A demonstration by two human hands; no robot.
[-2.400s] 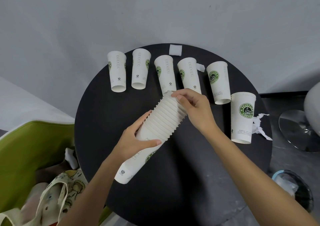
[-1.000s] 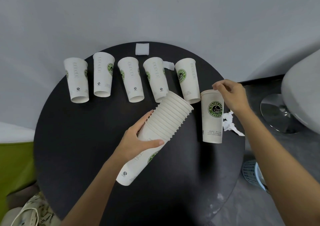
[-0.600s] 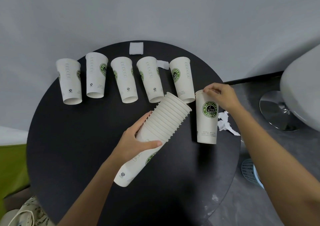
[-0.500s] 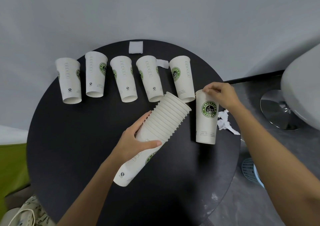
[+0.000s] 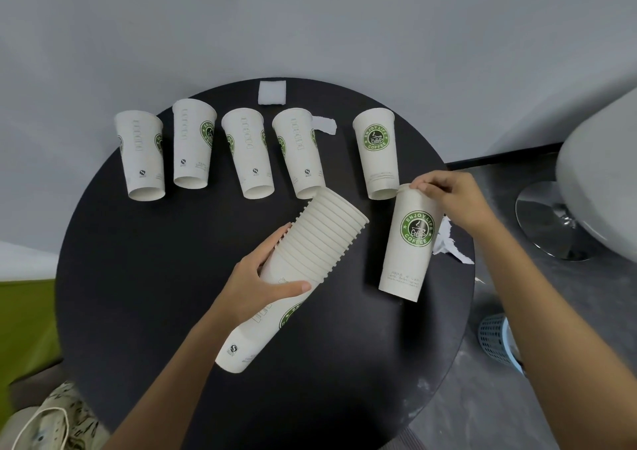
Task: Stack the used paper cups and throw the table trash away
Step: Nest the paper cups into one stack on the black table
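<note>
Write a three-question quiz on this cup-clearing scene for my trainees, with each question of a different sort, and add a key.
1. True or false: the left hand grips the stack of nested cups.
2. Multiple choice: how many loose cups are in the untouched row at the far side of the table? A three, B five, C seven.
3. Fill the gap: the right hand pinches the ____ of the lone cup.

Key: 1 true; 2 B; 3 rim.
</note>
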